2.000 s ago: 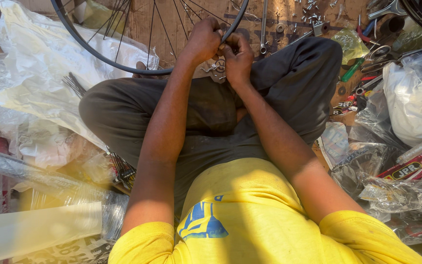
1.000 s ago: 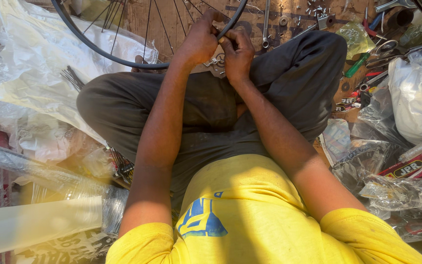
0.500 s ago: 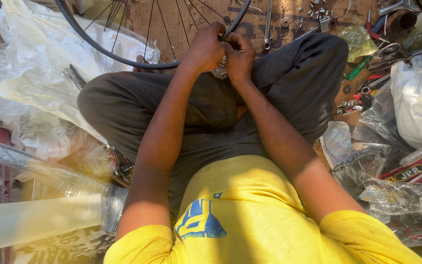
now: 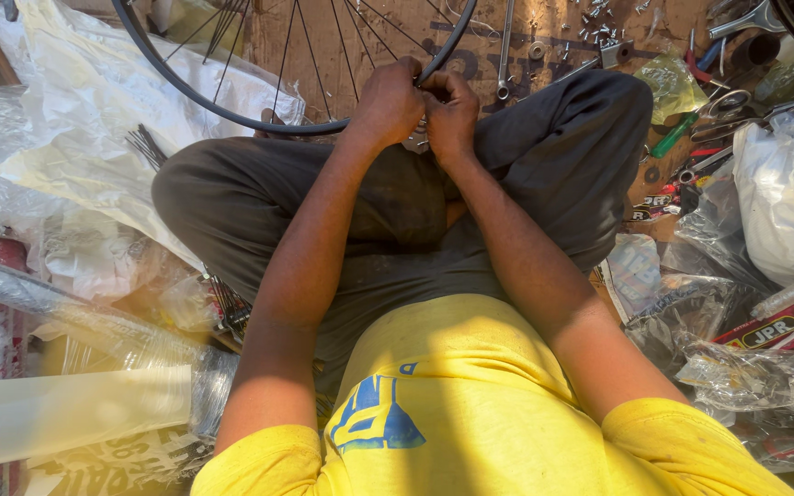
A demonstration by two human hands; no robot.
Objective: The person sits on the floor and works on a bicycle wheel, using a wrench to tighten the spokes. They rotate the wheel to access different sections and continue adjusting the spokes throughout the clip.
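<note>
A black spoked bicycle wheel rim (image 4: 232, 112) lies on the wooden floor in front of my crossed legs. My left hand (image 4: 388, 99) is closed on the rim's near edge. My right hand (image 4: 450, 110) is pressed against it, fingers curled around a small metal part (image 4: 417, 140) at the rim. What exactly the fingers pinch is hidden. Thin spokes (image 4: 323, 46) fan out from the rim toward the top of the view.
Crumpled plastic sheets (image 4: 85, 101) cover the left side, with a bundle of loose spokes (image 4: 147, 145). A spanner (image 4: 504, 50), nuts and bolts (image 4: 599, 28), pliers (image 4: 696, 69) and plastic bags (image 4: 783, 202) lie at the right and top right.
The view has shifted slightly, so hands and wheel sit lower in the frame. Both hands stay clasped at the same spot on the rim, with only small finger movements.
</note>
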